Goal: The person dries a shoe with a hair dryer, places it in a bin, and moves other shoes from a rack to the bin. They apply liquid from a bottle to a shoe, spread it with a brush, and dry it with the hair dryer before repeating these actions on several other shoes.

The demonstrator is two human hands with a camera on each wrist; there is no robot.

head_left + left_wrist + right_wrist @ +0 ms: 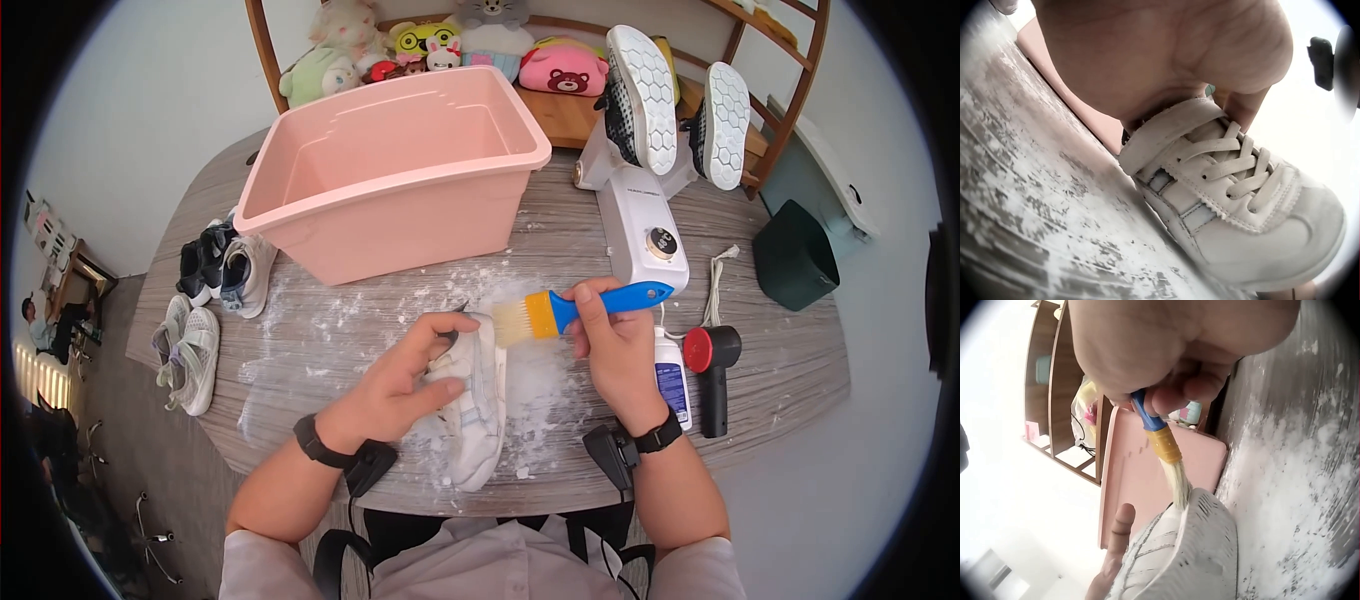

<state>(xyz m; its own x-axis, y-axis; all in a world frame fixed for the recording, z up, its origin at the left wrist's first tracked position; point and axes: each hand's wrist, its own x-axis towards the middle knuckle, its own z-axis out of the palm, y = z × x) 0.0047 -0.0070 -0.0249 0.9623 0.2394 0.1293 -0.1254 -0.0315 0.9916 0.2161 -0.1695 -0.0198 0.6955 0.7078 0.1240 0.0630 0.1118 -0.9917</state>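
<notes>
A white child's sneaker (478, 420) stands on its side on the powdery tabletop, its toe towards me in the head view. My left hand (400, 380) holds it by the heel end near the ankle opening. Laces, an ankle strap and pale blue side patches show on the sneaker (1235, 181) in the left wrist view. My right hand (622, 355) grips the blue handle of a paintbrush-like brush (543, 316) with a yellow collar and pale bristles. In the right wrist view the bristles (1177, 487) meet the sneaker near its sole edge.
A large pink tub (400, 200) stands behind the sneaker. To the left sit several small shoes (200, 350). At the right are a white shoe dryer (640, 215) bearing two upturned shoes, a white bottle (672, 380), a black-and-red handheld device (714, 375) and a dark bin (795, 255).
</notes>
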